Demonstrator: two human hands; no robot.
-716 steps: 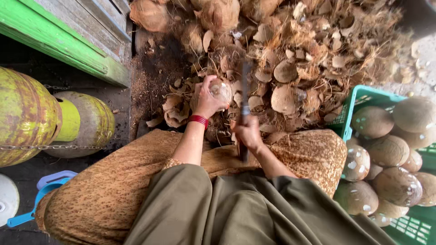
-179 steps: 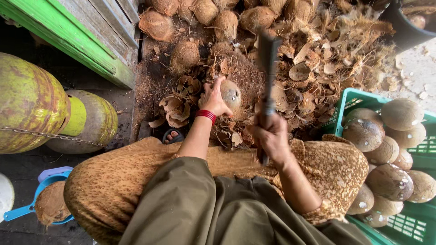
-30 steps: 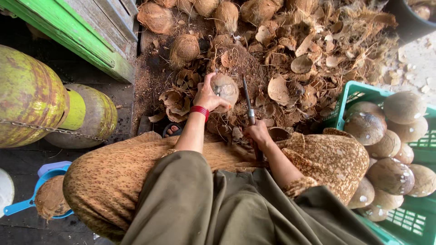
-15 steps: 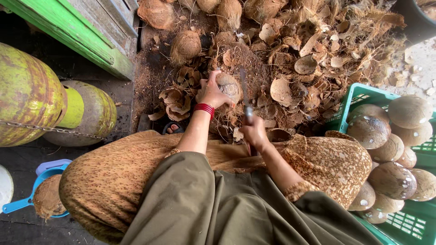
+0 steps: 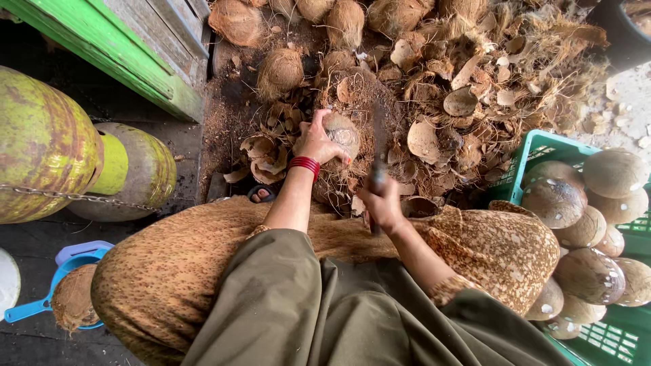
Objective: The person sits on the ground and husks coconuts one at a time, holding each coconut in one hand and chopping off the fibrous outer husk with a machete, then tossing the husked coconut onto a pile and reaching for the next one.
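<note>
My left hand point(image 5: 317, 141), with a red band at the wrist, grips a brown, partly husked coconut point(image 5: 342, 131) and holds it down on the heap of husk in front of my knees. My right hand point(image 5: 382, 203) is closed around the handle of a long knife point(image 5: 377, 152). Its blade is blurred and points up and away from me, just to the right of the coconut. My legs in brown patterned cloth and my olive sleeves fill the lower part of the view.
A pile of husk and shell pieces point(image 5: 468, 81) covers the ground ahead, with whole fibrous coconuts point(image 5: 281, 68) behind. A green crate point(image 5: 542, 146) of peeled coconuts stands at the right. At the left are green gas cylinders point(image 5: 47, 142), a green wooden frame point(image 5: 122, 54) and a blue scoop point(image 5: 68, 285).
The knife has swung up and is blurred beside the coconut. My left hand has kept its hold on the coconut, and the view has barely shifted.
</note>
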